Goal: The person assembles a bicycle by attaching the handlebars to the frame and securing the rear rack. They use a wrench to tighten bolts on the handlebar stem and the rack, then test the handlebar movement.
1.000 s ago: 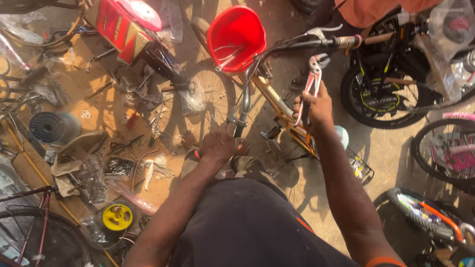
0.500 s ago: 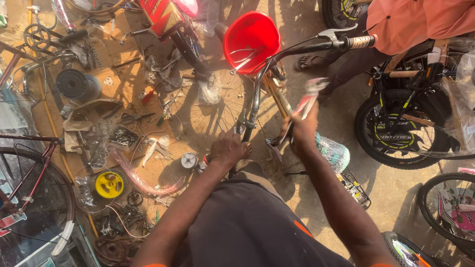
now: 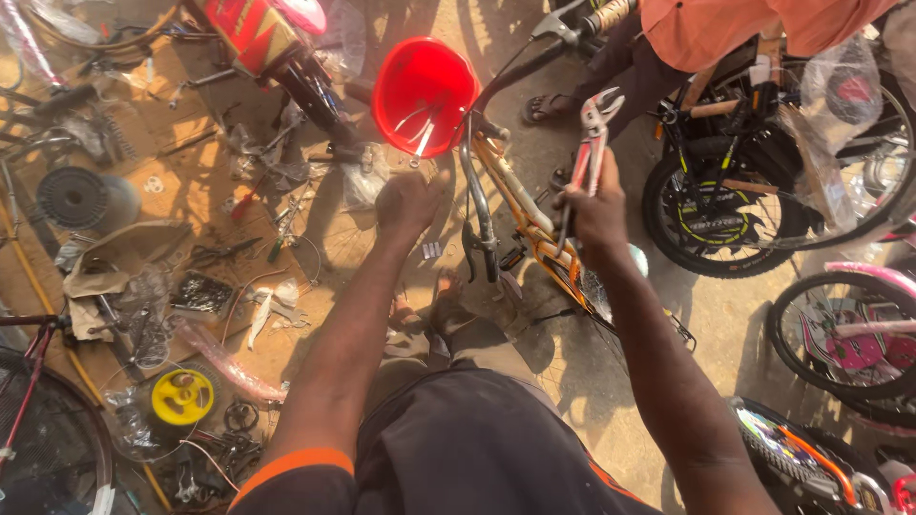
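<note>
My right hand point(image 3: 595, 212) grips a pair of red-handled pliers point(image 3: 589, 141), jaws pointing up, above an orange bicycle frame point(image 3: 523, 212). My left hand point(image 3: 408, 202) is closed with nothing visible in it and reaches toward a red plastic bowl point(image 3: 424, 93) holding metal tools. The bicycle's dark fork and handlebar point(image 3: 477, 195) stand between my two hands. My legs in dark shorts fill the bottom of the view.
Another person in an orange top point(image 3: 763, 24) stands at the upper right beside a black bicycle point(image 3: 744, 191). Loose parts, a yellow wheel point(image 3: 181, 397), a black reel point(image 3: 76, 197), a red bike point(image 3: 267, 38) and a pink bicycle point(image 3: 849, 334) crowd the ground.
My left hand has moved up from near my knees toward the red bowl. My right hand has lifted the pliers higher. The view has shifted left and closer.
</note>
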